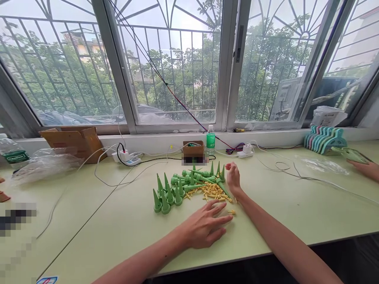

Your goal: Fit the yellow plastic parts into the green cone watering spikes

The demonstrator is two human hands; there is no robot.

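Observation:
My left hand (207, 225) lies palm down over the table front, fingers spread. A small yellow plastic peg (231, 212) lies by its fingertips. At the right side of the pile, my right hand (233, 177) is curled beside an upright green cone (222, 173); whatever its fingers hold, if anything, is hidden. Between and beyond my hands is a heap of small yellow pegs (214, 190). Green plastic spikes with ribbed caps (180, 178) lie behind the heap. Several green cones (165, 203) stand upright on their round bases to its left.
Behind the pile stand a small brown box (193, 149) and a green-labelled bottle (210, 140). Power strips (127, 157) and cables run along the wall. A cardboard box (72, 144) is at left. Teal hangers (324, 140) and another person's hand (365, 169) are at right.

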